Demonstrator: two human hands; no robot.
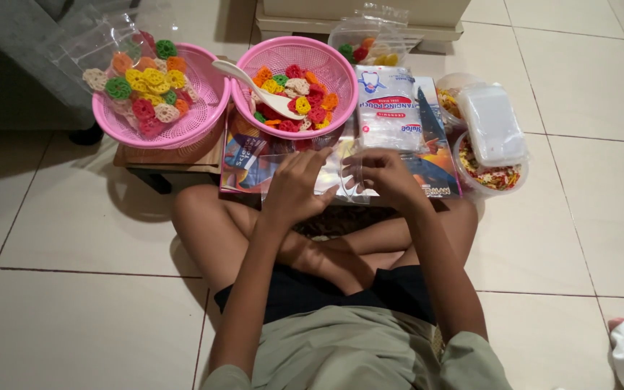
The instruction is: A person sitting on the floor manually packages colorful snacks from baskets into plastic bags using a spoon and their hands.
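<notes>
Both hands, left hand (294,184) and right hand (384,177), pinch a clear plastic pouch (337,173) above the crossed legs, fingers closed on its edges (thin, limp, slippery film, best gripped at the mouth)

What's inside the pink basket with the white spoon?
The pink basket holds colourful ring-shaped crackers in red, orange, yellow, green and white. The white spoon rests on them. Whatever lies beneath the top layer is covered.

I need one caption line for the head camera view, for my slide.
Seated cross-legged, left hand and right hand hold a clear plastic pouch before two pink baskets of colourful crackers.
</notes>
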